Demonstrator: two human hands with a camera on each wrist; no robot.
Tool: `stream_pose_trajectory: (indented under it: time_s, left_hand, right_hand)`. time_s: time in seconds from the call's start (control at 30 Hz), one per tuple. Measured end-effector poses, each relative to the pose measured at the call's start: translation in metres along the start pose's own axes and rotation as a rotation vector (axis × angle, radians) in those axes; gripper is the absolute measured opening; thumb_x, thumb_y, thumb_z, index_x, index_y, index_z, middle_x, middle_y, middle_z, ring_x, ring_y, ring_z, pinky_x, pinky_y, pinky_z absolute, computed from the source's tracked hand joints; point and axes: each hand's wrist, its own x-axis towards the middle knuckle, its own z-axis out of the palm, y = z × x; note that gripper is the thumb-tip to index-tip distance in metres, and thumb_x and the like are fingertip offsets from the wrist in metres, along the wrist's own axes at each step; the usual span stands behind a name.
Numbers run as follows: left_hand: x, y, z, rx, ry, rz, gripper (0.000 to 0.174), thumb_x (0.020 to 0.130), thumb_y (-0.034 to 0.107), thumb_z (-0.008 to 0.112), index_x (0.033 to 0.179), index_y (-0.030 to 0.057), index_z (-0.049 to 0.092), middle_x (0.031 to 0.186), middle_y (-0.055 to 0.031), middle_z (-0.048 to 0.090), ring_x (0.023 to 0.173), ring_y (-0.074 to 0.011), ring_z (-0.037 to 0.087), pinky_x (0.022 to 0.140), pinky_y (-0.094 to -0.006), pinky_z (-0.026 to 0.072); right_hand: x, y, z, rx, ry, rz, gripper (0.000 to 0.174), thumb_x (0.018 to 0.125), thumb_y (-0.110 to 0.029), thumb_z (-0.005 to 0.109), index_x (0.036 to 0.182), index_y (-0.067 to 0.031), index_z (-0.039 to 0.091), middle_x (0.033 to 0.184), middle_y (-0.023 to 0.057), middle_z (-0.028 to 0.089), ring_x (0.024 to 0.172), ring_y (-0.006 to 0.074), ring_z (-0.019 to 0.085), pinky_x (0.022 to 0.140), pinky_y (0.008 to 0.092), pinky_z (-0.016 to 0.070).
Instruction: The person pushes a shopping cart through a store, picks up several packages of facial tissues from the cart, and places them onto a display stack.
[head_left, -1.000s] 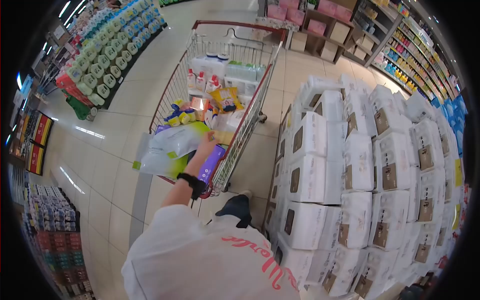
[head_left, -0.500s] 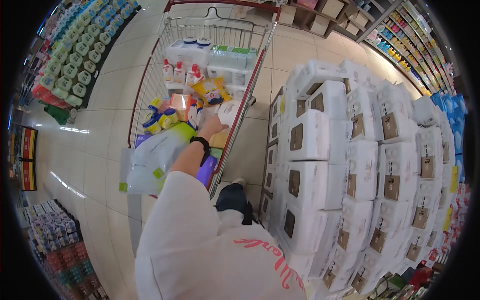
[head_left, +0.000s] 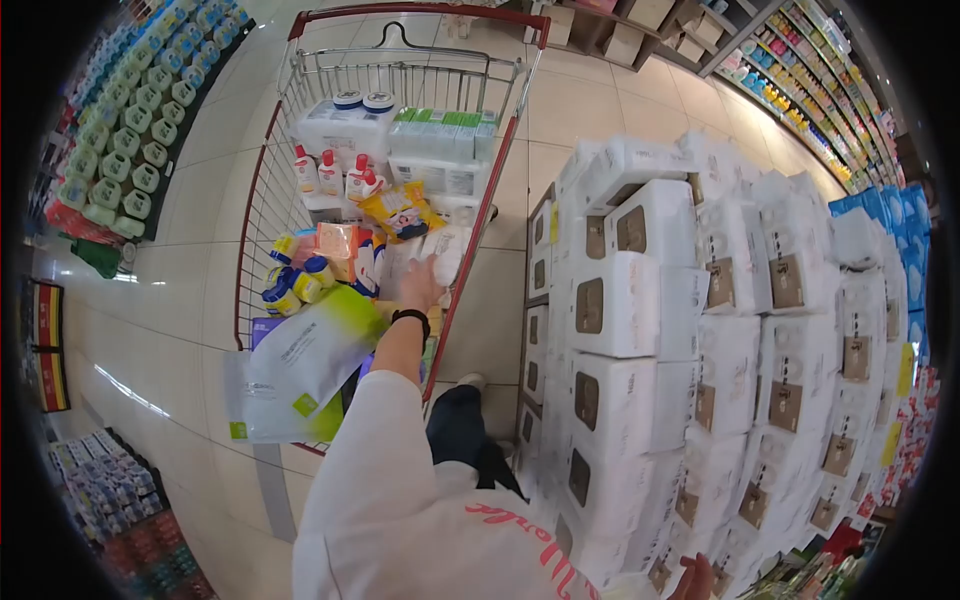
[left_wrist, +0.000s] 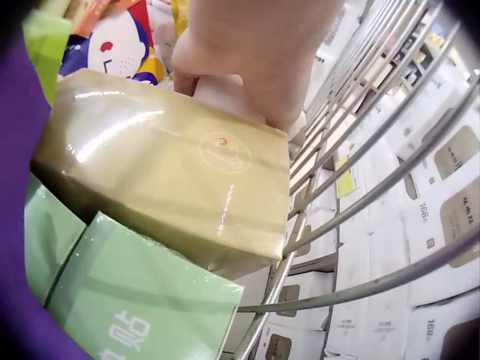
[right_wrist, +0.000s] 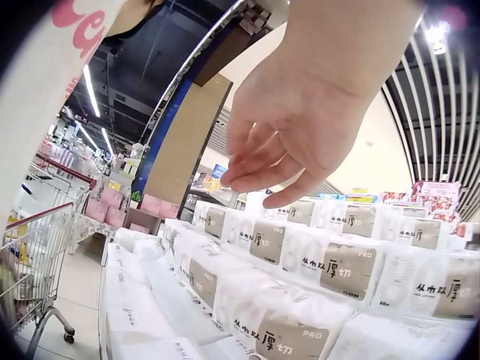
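Note:
My left hand (head_left: 422, 285) reaches into the shopping cart (head_left: 461, 258), its fingers lying on a white package (head_left: 446, 245). In the left wrist view this hand (left_wrist: 247, 56) is just beyond a tan box (left_wrist: 176, 165), with its fingertips partly hidden. Below the tan box is a green box (left_wrist: 142, 296). My right hand (right_wrist: 300, 127) hangs with loosely bent, empty fingers above stacked white tissue packs (right_wrist: 341, 262). It also shows at the lower edge of the head view, the hand (head_left: 692, 578) beside the stack.
The cart also holds a yellow bag (head_left: 402, 211), red-capped bottles (head_left: 330, 173), yellow-and-blue jars (head_left: 283, 290) and a grey-green bag (head_left: 305, 355). Tall tissue stacks (head_left: 625, 310) stand right of the cart. Bottle displays (head_left: 128, 140) stand at the left.
My left hand has moved from beside the grey-green bag, past the tan box, onto the white package. My right hand has come into the head view at the bottom.

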Motion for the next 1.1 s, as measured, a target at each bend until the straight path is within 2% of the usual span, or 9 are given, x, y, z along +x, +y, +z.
stream_pose_trajectory:
  time_s: [0.37, 0.57, 0.63, 0.73, 0.8, 0.87, 0.97, 1.03, 1.1]
  left_hand:
    - [0.006, -0.032, -0.027, -0.139, 0.239, 0.146, 0.006, 0.071, 0.009, 0.058, 0.076, 0.0064, 0.059, 0.073, -0.0130, 0.062, 0.080, -0.0322, 0.061, 0.068, -0.0408, 0.0487]
    - [-0.016, -0.010, -0.117, -0.349, 0.286, 0.194, 0.011, 0.063, 0.011, 0.068, 0.073, 0.0086, 0.064, 0.073, -0.0127, 0.063, 0.070, -0.0303, 0.062, 0.065, -0.0393, 0.0487]
    - [-0.014, -0.030, -0.134, -0.401, 0.259, 0.197, 0.017, 0.059, 0.010, 0.072, 0.072, 0.0056, 0.063, 0.070, -0.0110, 0.063, 0.063, -0.0246, 0.062, 0.061, -0.0343, 0.0486]
    - [-0.070, -0.022, -0.193, -0.873, 0.152, 0.161, 0.015, 0.063, 0.006, 0.070, 0.072, 0.0000, 0.059, 0.067, -0.0044, 0.060, 0.062, -0.0105, 0.057, 0.058, -0.0234, 0.0446]
    - [-0.111, -0.020, -0.221, -0.937, 0.236, 0.232, 0.013, 0.065, 0.003, 0.069, 0.072, 0.0004, 0.058, 0.067, -0.0037, 0.060, 0.061, -0.0103, 0.056, 0.057, -0.0234, 0.0444]
    - [-0.162, -0.009, -0.249, -0.997, 0.311, 0.307, 0.012, 0.066, 0.001, 0.068, 0.072, 0.0009, 0.058, 0.067, -0.0031, 0.059, 0.061, -0.0101, 0.056, 0.057, -0.0235, 0.0442]
    - [-0.249, 0.040, -0.270, -1.217, 0.474, 0.428, 0.012, 0.068, -0.005, 0.065, 0.070, 0.0026, 0.056, 0.067, -0.0032, 0.058, 0.061, -0.0108, 0.054, 0.059, -0.0240, 0.0427]
    - [-0.288, 0.067, -0.261, -1.236, 0.638, 0.844, 0.015, 0.069, -0.009, 0.063, 0.070, 0.0037, 0.055, 0.068, -0.0040, 0.057, 0.064, -0.0116, 0.051, 0.062, -0.0240, 0.0404]
    - [-0.324, 0.091, -0.241, -1.282, 0.590, 0.999, 0.018, 0.067, -0.010, 0.065, 0.068, 0.0048, 0.054, 0.067, -0.0031, 0.054, 0.067, -0.0126, 0.048, 0.063, -0.0244, 0.0389]
  right_hand:
    - [-0.029, 0.035, 0.015, 0.041, -0.028, 0.051, 0.024, 0.088, -0.011, 0.056, 0.105, 0.0063, 0.059, 0.092, 0.0125, 0.064, 0.083, 0.0172, 0.059, 0.075, 0.0268, 0.0460]
    - [-0.036, 0.073, 0.017, 0.007, -0.081, -0.052, 0.030, 0.088, -0.010, 0.054, 0.114, 0.0058, 0.054, 0.104, 0.0145, 0.061, 0.094, 0.0201, 0.057, 0.082, 0.0302, 0.0450]
    - [-0.032, 0.072, 0.028, 0.251, 0.001, -0.005, 0.023, 0.085, -0.008, 0.053, 0.104, 0.0041, 0.057, 0.086, 0.0125, 0.062, 0.082, 0.0171, 0.058, 0.082, 0.0311, 0.0441]
    - [-0.021, 0.054, 0.047, 0.272, -0.013, -0.103, 0.018, 0.085, -0.003, 0.050, 0.100, 0.0039, 0.058, 0.087, 0.0117, 0.062, 0.080, 0.0160, 0.058, 0.075, 0.0273, 0.0443]
    - [-0.006, 0.055, 0.058, 0.241, -0.179, -0.158, 0.026, 0.083, -0.007, 0.058, 0.108, 0.0019, 0.057, 0.094, 0.0136, 0.065, 0.088, 0.0207, 0.061, 0.081, 0.0308, 0.0446]
    - [0.008, 0.018, 0.086, 0.398, -0.190, -0.144, 0.016, 0.084, -0.008, 0.057, 0.096, 0.0023, 0.061, 0.078, 0.0083, 0.067, 0.076, 0.0152, 0.062, 0.076, 0.0263, 0.0449]
    - [0.026, -0.012, 0.133, 0.664, -0.499, -0.148, 0.019, 0.086, -0.007, 0.054, 0.101, 0.0025, 0.060, 0.084, 0.0086, 0.067, 0.081, 0.0128, 0.062, 0.074, 0.0232, 0.0445]
    - [0.033, -0.032, 0.168, 0.907, -0.829, -0.220, 0.038, 0.091, -0.023, 0.051, 0.121, -0.0014, 0.050, 0.110, 0.0117, 0.060, 0.102, 0.0183, 0.057, 0.084, 0.0290, 0.0455]
    - [0.035, -0.058, 0.190, 1.245, -1.152, -0.175, 0.055, 0.091, -0.040, 0.046, 0.130, -0.0029, 0.038, 0.126, 0.0131, 0.049, 0.113, 0.0212, 0.050, 0.089, 0.0358, 0.0442]
